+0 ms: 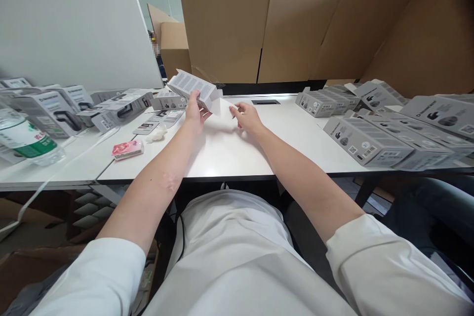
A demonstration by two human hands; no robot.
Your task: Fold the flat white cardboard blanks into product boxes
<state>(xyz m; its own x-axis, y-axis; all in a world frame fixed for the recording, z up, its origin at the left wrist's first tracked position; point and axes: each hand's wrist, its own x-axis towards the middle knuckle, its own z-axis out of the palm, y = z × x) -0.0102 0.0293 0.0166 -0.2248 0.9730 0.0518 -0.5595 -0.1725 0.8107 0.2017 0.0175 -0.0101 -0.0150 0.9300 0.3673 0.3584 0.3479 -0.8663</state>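
My left hand (195, 109) grips a small grey product box (190, 87) with printed text, held tilted above the white table (222, 153). The box's white end flap (222, 107) hangs open toward the right. My right hand (247, 116) rests on the table just right of that flap, fingers loosely curled and pointing at it, holding nothing I can see.
Several grey boxes (361, 140) are stacked at the right, more grey boxes (118, 108) lie at the left. A water bottle (22, 140), a pink packet (128, 148) and a crumpled tissue (157, 134) sit at the left. Tall cardboard sheets (296, 19) stand behind.
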